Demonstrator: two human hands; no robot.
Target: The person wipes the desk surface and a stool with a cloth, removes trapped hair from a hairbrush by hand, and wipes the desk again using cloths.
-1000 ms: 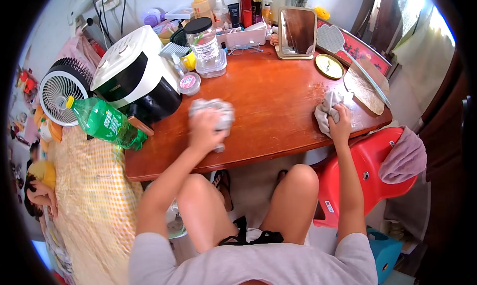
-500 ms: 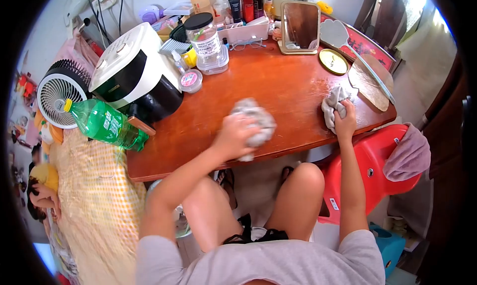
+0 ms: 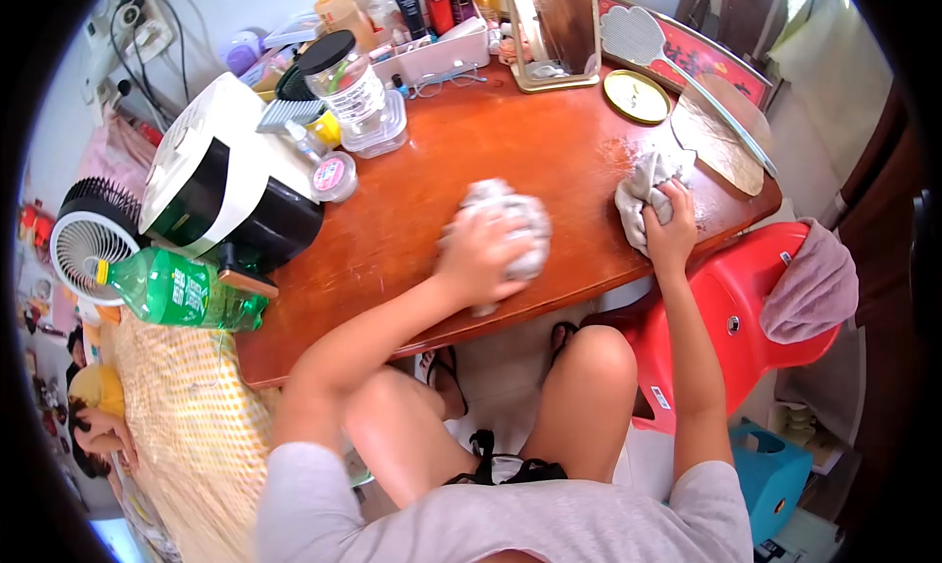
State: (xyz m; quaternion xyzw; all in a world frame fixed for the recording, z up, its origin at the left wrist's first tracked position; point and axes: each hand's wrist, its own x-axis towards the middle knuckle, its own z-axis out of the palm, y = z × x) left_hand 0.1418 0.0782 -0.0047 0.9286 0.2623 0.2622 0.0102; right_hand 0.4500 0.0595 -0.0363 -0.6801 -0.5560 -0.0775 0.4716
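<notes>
Under my left hand is a crumpled grey-white cloth, pressed on the reddish-brown wooden table near its front edge. The fingers are bent over the cloth, and the hand is a little blurred. My right hand grips a second crumpled grey cloth near the table's right end. Wet, shiny marks show on the wood beside that cloth. Just beyond it lie a round yellow-rimmed dish and a brown flat sheet.
An air fryer, a green bottle and a fan stand at the left. A black-lidded jar, a mirror and a pink organizer line the back. A red chair stands at the right.
The view has turned slightly, so the table's things appear shifted left. My left hand has slid a little with its cloth across the wood. The right hand keeps hold of its cloth.
</notes>
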